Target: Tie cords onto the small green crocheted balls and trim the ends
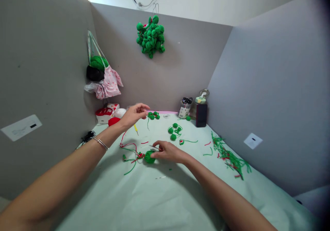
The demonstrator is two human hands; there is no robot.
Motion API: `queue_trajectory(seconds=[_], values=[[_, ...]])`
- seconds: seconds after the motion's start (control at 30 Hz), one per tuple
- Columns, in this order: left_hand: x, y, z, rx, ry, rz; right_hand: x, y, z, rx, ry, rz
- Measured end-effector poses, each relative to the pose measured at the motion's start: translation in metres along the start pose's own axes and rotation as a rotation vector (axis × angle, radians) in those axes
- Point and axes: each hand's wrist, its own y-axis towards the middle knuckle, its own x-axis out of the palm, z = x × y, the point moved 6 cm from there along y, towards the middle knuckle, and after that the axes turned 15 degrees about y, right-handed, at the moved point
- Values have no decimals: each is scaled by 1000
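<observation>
My left hand (135, 115) is raised over the back left of the table, fingers loosely bent and a gap between thumb and forefinger, with nothing visible in it. Just beyond it lies a cluster of small green crocheted pieces (154, 115). My right hand (168, 151) is closed around a thin pointed metal tool (154, 147), mostly hidden by the fingers. Its thumb touches a green crocheted ball (149, 157) on the table. Red crochet work (140, 155) with loose red and green yarn tails adjoins the ball's left side. A yellow-handled crochet hook (135, 129) lies below my left hand.
Small green balls (173, 137) lie at centre back. Yarn scraps (229, 157) are heaped at right. A pen cup (185, 108), bottle (200, 100) and dark phone (201, 115) stand at the back. Grey partitions (165, 83) enclose the table; a green crocheted bunch (151, 38) hangs there.
</observation>
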Motion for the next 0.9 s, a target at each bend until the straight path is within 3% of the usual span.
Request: queue_trajectory(seconds=[0.07,0.13,0.27,0.33,0.53,0.63,0.77,0.9], values=[[-3,-4,0,-31,-51,21,6,1,1,7,-20,-56],[-3,-9,-1,-62,-111,34,5,5,1,2,-55,-24],[2,-23,-10,-145,-292,71,-21,13,1,-24,-93,288],[8,-33,-19,-215,-422,87,-31,12,3,-17,-149,383],[36,-71,-42,-399,-666,91,-20,-9,10,52,-419,212],[50,-89,-43,-431,-661,67,-14,-23,1,-11,-430,259],[71,-109,-32,-449,-608,17,-1,-34,-13,-150,33,327],[87,-121,-23,-480,-578,31,14,-34,-15,-171,514,284]])
